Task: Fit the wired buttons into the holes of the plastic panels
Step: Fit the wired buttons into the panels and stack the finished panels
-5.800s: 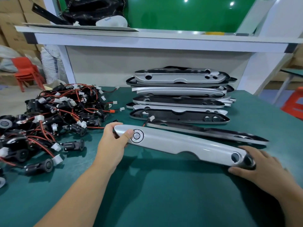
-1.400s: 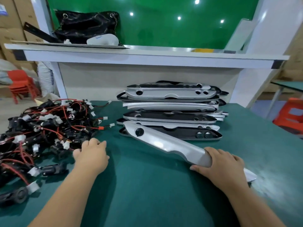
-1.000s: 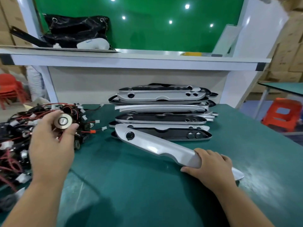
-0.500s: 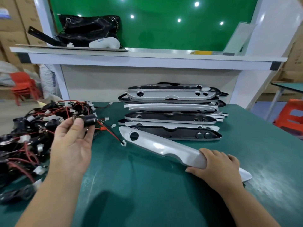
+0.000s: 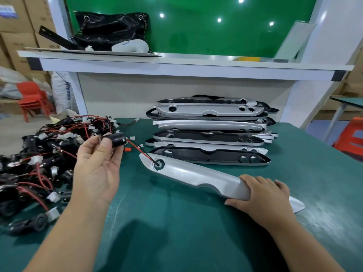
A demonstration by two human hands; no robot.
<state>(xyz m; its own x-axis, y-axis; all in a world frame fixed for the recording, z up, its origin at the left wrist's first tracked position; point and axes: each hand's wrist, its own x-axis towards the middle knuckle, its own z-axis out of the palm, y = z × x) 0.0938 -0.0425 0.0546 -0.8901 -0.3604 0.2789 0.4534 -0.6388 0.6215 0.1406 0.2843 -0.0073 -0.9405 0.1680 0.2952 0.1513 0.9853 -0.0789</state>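
Green table top [image 5: 196,232] fills the lower frame. White shelf [image 5: 196,65] runs across the upper half on a white post [image 5: 78,95] at left. Upper left on the shelf: black bag with chain strap [image 5: 110,28], white rounded object [image 5: 129,46] leaning in front of it, flat black bar [image 5: 57,39] angled beside it. Green board [image 5: 196,26] behind, showing 4 light reflections. Cardboard boxes [image 5: 17,26] stacked far left, red plastic chair [image 5: 31,99] below them. 2nd red chair [image 5: 351,138] at right edge, another green table [image 5: 351,101] above it.
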